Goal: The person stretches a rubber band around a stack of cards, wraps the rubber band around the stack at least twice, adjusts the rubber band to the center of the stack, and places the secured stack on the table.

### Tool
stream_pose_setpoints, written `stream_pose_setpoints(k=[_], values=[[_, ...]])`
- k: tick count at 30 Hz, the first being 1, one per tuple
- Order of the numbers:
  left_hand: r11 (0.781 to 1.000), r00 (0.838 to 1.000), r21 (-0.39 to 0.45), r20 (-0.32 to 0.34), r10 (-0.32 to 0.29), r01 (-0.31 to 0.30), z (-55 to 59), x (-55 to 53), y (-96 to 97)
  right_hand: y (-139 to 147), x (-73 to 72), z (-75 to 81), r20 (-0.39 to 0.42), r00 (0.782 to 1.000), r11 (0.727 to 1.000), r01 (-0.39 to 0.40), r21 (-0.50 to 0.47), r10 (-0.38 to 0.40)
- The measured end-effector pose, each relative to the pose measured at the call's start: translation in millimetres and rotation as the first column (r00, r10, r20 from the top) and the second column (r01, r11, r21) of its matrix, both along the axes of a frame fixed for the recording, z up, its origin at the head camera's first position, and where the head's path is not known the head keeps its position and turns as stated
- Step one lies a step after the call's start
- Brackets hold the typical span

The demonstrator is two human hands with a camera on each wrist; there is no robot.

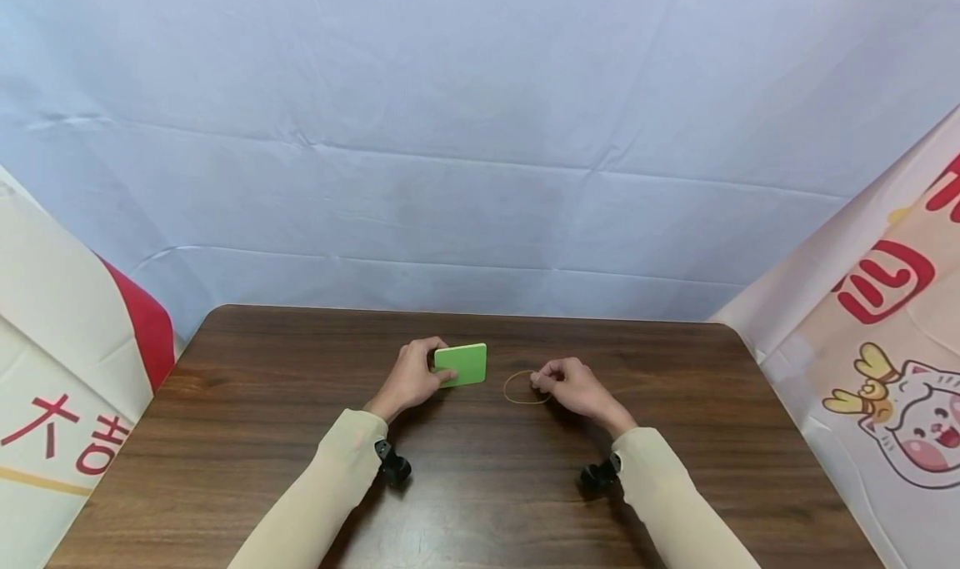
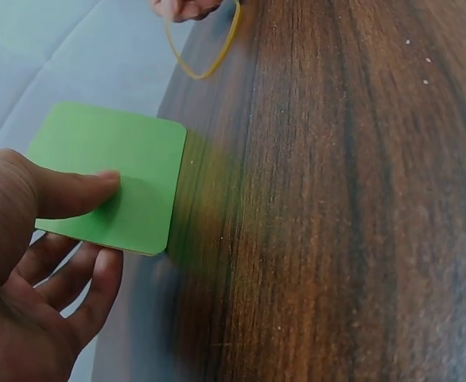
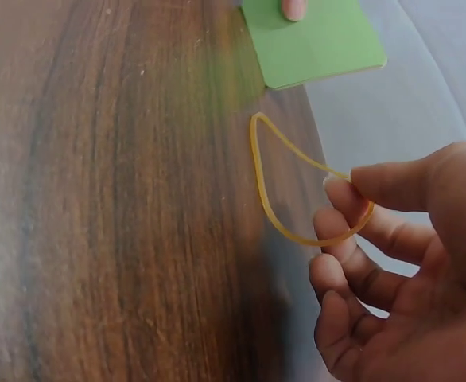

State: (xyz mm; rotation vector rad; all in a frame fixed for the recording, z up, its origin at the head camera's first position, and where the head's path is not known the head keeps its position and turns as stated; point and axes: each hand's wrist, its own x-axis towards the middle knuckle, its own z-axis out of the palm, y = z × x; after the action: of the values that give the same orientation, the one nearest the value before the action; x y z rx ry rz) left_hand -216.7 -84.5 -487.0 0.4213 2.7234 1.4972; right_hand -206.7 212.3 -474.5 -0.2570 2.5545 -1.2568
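A green rounded-corner card stack (image 1: 465, 362) is gripped at its left end by my left hand (image 1: 415, 376). In the left wrist view the thumb lies flat across the green face (image 2: 145, 151), with the other fingers behind and below it. Whether it is a stack of cards or a thin pad I cannot tell. To the right, my right hand (image 1: 576, 387) pinches a yellow rubber band (image 1: 517, 401) between thumb and index finger. The band (image 3: 258, 171) hangs as a loose loop toward the card stack, apart from it.
Both hands are above a dark brown wooden table (image 1: 487, 486), near its far edge. A pale cloth (image 1: 480, 136) hangs behind it. Printed banners stand at the left (image 1: 67, 369) and right (image 1: 892, 369). Black wrist cameras are strapped to both sleeves.
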Motion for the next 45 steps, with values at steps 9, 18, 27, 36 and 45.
stream_pose_setpoints(k=[9, 18, 27, 36, 45], values=[[0.999, 1.000, 0.041, 0.022, -0.011, 0.010, -2.4, -0.3, -1.0, 1, 11.6, 6.5, 0.037, 0.999, 0.985, 0.028, -0.170, -0.022], [0.978, 0.994, 0.208, 0.106, -0.004, -0.018, 9.0, 3.3, -3.5, 1, 22.2, 22.0, 0.049, 0.997, 0.930, 0.077, -0.360, -0.064], [0.888, 0.966, 0.460, 0.238, -0.100, -0.022, 33.5, 9.9, -8.0, 2, 25.4, 41.9, -0.134, 0.982, 0.881, 0.053, -0.470, -0.130], [0.820, 0.932, 0.572, 0.283, -0.226, 0.025, 55.8, 18.0, -10.3, -21, 30.3, 58.5, -0.375, 0.846, 0.829, 0.129, -0.544, -0.378], [0.776, 0.921, 0.630, 0.275, -0.276, 0.044, 72.9, 24.1, -9.7, -39, 45.8, 95.4, -0.392, 0.830, 0.855, 0.180, -0.486, -0.397]])
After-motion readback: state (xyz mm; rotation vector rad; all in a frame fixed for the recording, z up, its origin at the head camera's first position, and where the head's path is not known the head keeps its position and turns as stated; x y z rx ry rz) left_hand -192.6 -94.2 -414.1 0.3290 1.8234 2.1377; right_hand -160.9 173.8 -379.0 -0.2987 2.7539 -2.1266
